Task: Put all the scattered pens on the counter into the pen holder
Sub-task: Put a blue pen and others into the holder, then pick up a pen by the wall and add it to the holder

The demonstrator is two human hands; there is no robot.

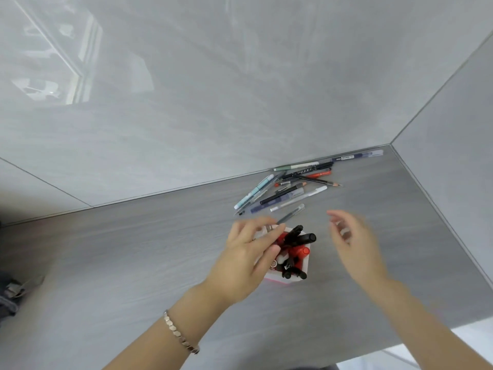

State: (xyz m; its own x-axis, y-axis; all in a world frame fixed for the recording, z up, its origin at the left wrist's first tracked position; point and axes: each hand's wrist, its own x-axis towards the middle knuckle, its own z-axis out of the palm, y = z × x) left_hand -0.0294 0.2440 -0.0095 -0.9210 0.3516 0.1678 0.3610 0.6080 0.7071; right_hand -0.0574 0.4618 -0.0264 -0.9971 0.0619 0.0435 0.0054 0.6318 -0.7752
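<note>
A white and red pen holder [298, 278] stands on the grey counter [133, 249], filled with several black and red markers [301, 240]. My left hand [248, 252] hovers over its left rim, fingers pinched on a grey pen [290, 214] whose far end points toward the wall. My right hand [352, 241] is to the right of the holder, blurred, fingers apart and empty. A pile of several scattered pens [288, 186] lies beyond the holder near the wall, and one more pen [357, 156] rests along the wall's base.
Glossy grey walls meet in a corner [390, 144] at the back right of the counter. The counter's front edge [453, 324] runs at the lower right. A dark cloth-like thing [13, 292] sits at the far left edge.
</note>
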